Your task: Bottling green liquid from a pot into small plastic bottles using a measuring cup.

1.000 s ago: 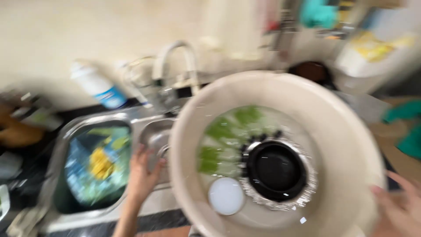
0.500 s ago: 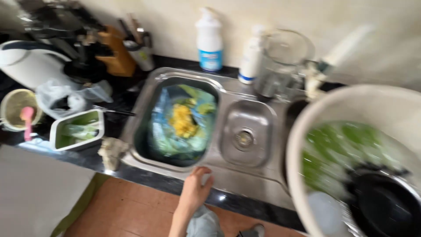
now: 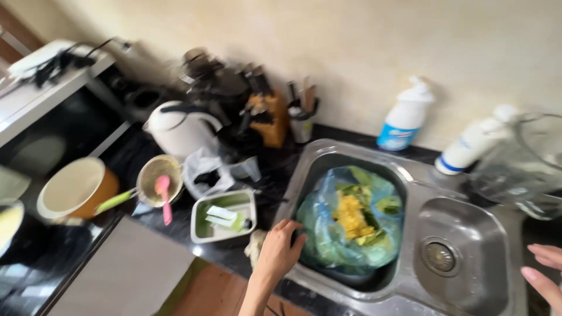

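My left hand (image 3: 280,250) rests on the front left rim of the steel double sink (image 3: 410,175), its fingers curled over the edge beside a blue plastic bag (image 3: 328,234) full of green and yellow vegetable scraps in the left basin. My right hand (image 3: 543,274) shows only as fingers at the right edge, spread and holding nothing visible. The small right basin with its drain (image 3: 440,256) lies between the two hands.
On the dark counter stand a white kettle (image 3: 178,130), a knife block (image 3: 268,120), a white tray (image 3: 223,215), a strainer with a pink spatula (image 3: 159,184), an orange pot (image 3: 75,188), two spray bottles (image 3: 404,117) and a glass jug (image 3: 527,169).
The view has swung left. The big beige basin with dishes has left the picture. My left hand moved up onto the sink's left rim.
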